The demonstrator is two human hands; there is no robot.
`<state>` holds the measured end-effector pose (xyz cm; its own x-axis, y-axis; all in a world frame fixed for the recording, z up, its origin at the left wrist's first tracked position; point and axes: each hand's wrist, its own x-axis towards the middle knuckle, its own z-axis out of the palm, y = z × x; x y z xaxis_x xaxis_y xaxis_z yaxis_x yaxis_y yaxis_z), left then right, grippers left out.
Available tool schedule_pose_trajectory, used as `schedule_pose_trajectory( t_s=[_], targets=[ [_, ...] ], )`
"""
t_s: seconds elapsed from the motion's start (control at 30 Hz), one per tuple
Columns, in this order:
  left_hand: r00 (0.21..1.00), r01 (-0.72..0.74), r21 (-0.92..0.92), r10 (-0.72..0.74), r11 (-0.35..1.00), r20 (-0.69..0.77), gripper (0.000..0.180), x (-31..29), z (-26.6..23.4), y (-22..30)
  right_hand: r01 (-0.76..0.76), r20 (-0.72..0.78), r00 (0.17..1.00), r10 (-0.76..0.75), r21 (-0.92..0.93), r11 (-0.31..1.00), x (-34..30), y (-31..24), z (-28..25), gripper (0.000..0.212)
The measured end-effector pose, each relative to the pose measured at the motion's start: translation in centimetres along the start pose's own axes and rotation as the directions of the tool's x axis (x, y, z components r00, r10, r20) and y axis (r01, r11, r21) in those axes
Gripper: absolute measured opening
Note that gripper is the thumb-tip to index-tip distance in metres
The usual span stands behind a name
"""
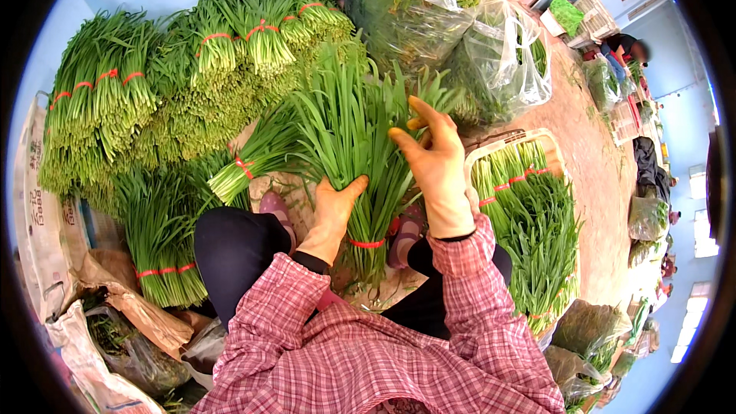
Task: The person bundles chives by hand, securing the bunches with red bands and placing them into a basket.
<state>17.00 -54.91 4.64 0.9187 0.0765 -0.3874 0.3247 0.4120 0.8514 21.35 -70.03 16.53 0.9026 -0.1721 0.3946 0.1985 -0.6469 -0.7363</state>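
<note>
Between my knees stands a bunch of garlic chives (360,138), its leaves fanned upward and its lower stems bound by a red band (366,243). My left hand (336,211) is closed round the bunch's left side, above the band. My right hand (441,161) is open at the right side of the leaves, thumb and fingers apart and stained yellow at the tips. Left of the held bunch lies another tied bunch (253,155), its cut ends toward me.
Banded chive bunches (253,38) are heaped at the far left, with more bunches (161,238) nearer. A crate (556,142) at my right holds tied bunches. Clear plastic bags of greens (491,54) stand beyond. Another person (625,50) is at the far right.
</note>
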Motion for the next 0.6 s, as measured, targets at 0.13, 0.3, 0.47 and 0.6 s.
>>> schedule_pose_trajectory(
  t_s=[0.13, 0.3, 0.47, 0.6],
  targets=[
    [0.995, -0.080, 0.097, 0.075, 0.992, 0.061, 0.040, -0.1, 0.3, -0.6, -0.336, 0.201, 0.936, 0.289, 0.262, 0.905, 2.3, 2.0, 0.6, 0.019],
    [1.000, 0.012, 0.077, -0.013, 0.997, 0.022, 0.043, 0.0, -0.6, -0.1, -0.401, 0.179, 0.900, 0.398, 0.700, 0.591, 3.3, 2.6, -3.7, 0.022],
    [0.997, 0.062, 0.052, -0.064, 0.997, 0.044, 0.041, -0.2, 0.6, 0.3, 0.146, 0.217, 0.973, -0.085, -0.287, 0.947, -4.4, 4.2, -0.2, 0.021],
    [0.999, 0.010, 0.050, -0.012, 0.999, 0.036, 0.039, 0.1, -0.5, -0.3, -0.499, 0.218, 0.866, 0.450, 0.307, 0.811, -3.4, 3.2, -0.2, 0.022]
  ],
)
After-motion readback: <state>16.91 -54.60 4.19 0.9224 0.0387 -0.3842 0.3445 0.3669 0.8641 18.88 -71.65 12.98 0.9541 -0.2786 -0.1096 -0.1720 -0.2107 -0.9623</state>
